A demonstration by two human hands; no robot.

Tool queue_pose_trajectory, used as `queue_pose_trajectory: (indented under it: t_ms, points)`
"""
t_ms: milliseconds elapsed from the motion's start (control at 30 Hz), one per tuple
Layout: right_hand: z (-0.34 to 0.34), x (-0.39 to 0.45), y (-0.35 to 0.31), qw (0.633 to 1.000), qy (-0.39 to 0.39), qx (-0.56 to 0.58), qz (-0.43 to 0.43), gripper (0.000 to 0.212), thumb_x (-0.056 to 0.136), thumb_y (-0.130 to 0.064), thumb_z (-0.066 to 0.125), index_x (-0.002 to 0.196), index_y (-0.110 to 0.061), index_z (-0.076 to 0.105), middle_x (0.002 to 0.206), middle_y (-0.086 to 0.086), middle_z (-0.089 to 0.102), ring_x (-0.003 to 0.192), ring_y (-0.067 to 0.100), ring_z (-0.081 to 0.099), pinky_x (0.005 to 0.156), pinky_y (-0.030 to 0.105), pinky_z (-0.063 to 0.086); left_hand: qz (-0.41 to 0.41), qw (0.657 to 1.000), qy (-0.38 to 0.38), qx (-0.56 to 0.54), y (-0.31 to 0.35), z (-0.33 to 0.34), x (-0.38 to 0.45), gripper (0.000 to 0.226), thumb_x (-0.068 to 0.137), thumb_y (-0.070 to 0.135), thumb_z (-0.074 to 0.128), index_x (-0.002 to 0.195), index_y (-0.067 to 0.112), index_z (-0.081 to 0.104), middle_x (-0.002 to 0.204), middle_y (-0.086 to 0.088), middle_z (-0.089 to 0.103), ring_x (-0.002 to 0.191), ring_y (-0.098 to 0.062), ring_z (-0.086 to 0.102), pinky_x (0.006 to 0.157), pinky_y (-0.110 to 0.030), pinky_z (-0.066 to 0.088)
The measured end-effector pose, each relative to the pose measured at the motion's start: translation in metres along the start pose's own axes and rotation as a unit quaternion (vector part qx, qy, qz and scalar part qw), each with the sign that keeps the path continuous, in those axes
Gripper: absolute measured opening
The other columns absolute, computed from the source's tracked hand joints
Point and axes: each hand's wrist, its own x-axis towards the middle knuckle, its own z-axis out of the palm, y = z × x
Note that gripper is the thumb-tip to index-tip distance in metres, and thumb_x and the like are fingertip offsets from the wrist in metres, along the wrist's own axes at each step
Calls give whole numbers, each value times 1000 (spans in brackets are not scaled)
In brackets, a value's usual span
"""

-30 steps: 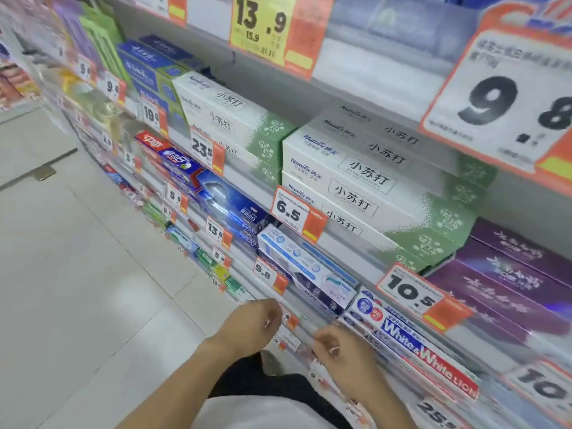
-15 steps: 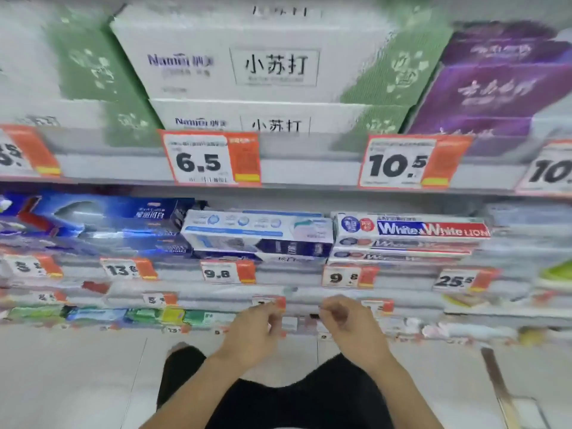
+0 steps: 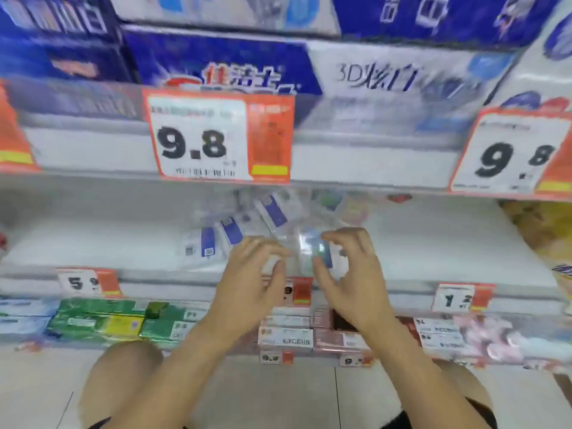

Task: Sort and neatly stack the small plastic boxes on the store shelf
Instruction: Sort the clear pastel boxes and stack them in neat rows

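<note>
Boxes of clear plastic with blue labels are seen lying in a loose, untidy heap on the white shelf, near the centre of the view. One small clear box is held by the right hand: thumb and curled fingers are closed round it, just above the shelf's front edge. The picture is blurred there, so the print on that box cannot be read.

The left hand is found at 9 o'clock from the held box, close beside it. Its fingers are half curled and spread, hovering at the edge of the heap; whether anything is touched by them cannot be told. The heap stretches from 9 to 12 o'clock of the hands.

On the shelf's front rail, tags in red and white are fixed, one partly hidden behind the hands. At 12 o'clock, a large 9.8 tag is hung on the shelf above, with a second 9.8 tag at 2 o'clock. Blue and white cartons are ranged above these.

At 6 o'clock, on the lowest shelf, pink cartons are stacked, and green cartons are seen at 8 o'clock. A yellow bag is seen at 3 o'clock. The person's bare knees and the tiled floor fill the bottom of the view.
</note>
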Motion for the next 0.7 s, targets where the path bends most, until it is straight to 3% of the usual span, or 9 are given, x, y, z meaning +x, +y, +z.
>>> queue_pose_trajectory:
  t_ms: [100, 200, 333, 433, 567, 700]
  points:
    - [17, 1, 3, 999, 12, -29, -11, 50, 81, -23, 76, 126, -20, 54, 121, 5, 43, 112, 17, 50, 89, 7, 39, 10, 1000, -8, 17, -14, -6, -1, 16, 90, 22, 55, 102, 20, 65, 101, 15, 56, 106, -8, 52, 96, -24, 38]
    - [30, -7, 2, 998, 24, -55, -1, 62, 78, -32, 76, 133, -24, 48, 126, 9, 39, 120, 21, 46, 94, 21, 45, -4, 1000, -12, 7, -22, -18, -8, 14, 90, 16, 59, 103, 20, 64, 100, 16, 55, 106, -8, 51, 95, -21, 38]
    - [39, -5, 1, 997, 15, -73, 19, 72, 74, -40, 76, 138, -25, 45, 133, 9, 36, 119, 20, 47, 87, 27, 52, 56, 996, 33, 60, -33, -36, -5, 15, 87, 14, 61, 101, 14, 65, 104, 3, 58, 107, -18, 50, 96, -29, 38]
    - [39, 1, 0, 996, -2, -78, 46, 78, 75, -40, 76, 142, -27, 39, 138, 7, 32, 118, 24, 51, 86, 38, 56, 43, 989, 28, 137, -51, -48, 4, 32, 83, 26, 60, 114, 17, 60, 119, -3, 54, 115, -26, 47, 98, -38, 39]
    - [42, 11, -2, 993, 9, -114, 34, 78, 74, -39, 74, 142, -24, 39, 137, 10, 36, 126, 28, 44, 98, 45, 50, -1, 969, -53, 240, -80, -56, 13, 61, 78, 52, 52, 135, 30, 46, 140, -6, 45, 128, -31, 40, 101, -49, 37]
    - [52, 29, -8, 987, 62, -143, -24, 66, 75, -34, 73, 135, -19, 49, 130, 11, 45, 123, 28, 42, 101, 46, 42, -35, 975, -71, 209, -88, -49, 24, 60, 78, 51, 54, 135, 34, 49, 143, -2, 41, 123, -28, 49, 100, -48, 37]
